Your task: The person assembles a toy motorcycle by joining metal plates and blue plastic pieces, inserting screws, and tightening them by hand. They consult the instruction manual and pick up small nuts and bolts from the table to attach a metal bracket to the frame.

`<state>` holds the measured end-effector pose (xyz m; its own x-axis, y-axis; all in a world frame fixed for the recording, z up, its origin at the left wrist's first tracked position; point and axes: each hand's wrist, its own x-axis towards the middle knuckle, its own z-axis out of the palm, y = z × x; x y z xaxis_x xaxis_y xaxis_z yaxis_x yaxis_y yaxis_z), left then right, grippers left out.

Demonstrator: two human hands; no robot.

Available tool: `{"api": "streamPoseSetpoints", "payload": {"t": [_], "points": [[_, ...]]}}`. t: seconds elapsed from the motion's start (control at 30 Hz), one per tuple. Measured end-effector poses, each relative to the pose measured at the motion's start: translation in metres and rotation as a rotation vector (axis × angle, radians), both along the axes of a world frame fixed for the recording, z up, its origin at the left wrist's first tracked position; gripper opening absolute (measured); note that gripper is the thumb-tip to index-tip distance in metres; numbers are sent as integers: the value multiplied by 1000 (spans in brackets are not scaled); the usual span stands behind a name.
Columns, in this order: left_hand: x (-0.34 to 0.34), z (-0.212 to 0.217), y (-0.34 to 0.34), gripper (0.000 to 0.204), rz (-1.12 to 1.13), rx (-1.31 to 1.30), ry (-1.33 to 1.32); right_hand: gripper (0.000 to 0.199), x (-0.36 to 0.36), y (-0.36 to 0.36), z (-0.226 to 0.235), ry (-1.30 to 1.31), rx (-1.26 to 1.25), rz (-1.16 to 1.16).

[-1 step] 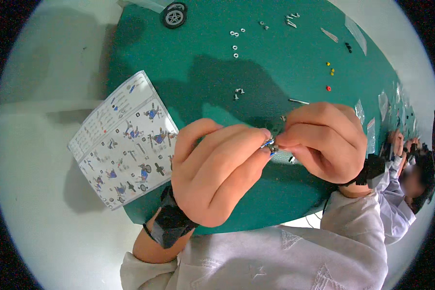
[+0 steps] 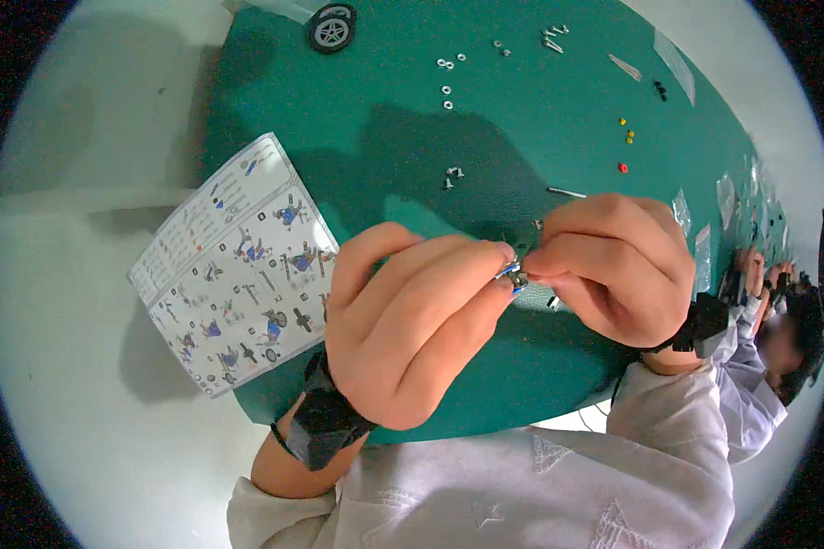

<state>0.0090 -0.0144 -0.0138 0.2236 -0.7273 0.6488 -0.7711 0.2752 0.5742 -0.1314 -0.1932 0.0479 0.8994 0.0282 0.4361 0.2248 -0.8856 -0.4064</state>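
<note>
My left hand (image 2: 410, 328) pinches a small blue and silver part (image 2: 514, 272) between thumb and fingertips, above the green table mat. From the other side my right hand (image 2: 618, 267) meets it, thumb and forefinger pressed together at its silver end. The fingertips cover most of this part, so its exact kind cannot be made out. Below the right fingertips a small dark and light piece (image 2: 554, 303) shows in part. A thin metal rod (image 2: 567, 192) lies just beyond the right hand.
An instruction sheet (image 2: 238, 274) with pictured steps lies left, overhanging the green mat (image 2: 339, 110). Farther off are wheels (image 2: 330, 32), nuts (image 2: 447, 91), short screws (image 2: 449, 177), longer screws (image 2: 552, 42), yellow pieces (image 2: 629, 136) and a red ring (image 2: 623, 168). Another person (image 2: 751, 393) sits at right.
</note>
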Motion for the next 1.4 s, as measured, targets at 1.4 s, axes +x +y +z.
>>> {"api": "streamPoseSetpoints", "payload": {"t": [1.4], "points": [[-2,-3,-2,29,61,-64,117,20,-5,14,-11,106,487,-106]]}}
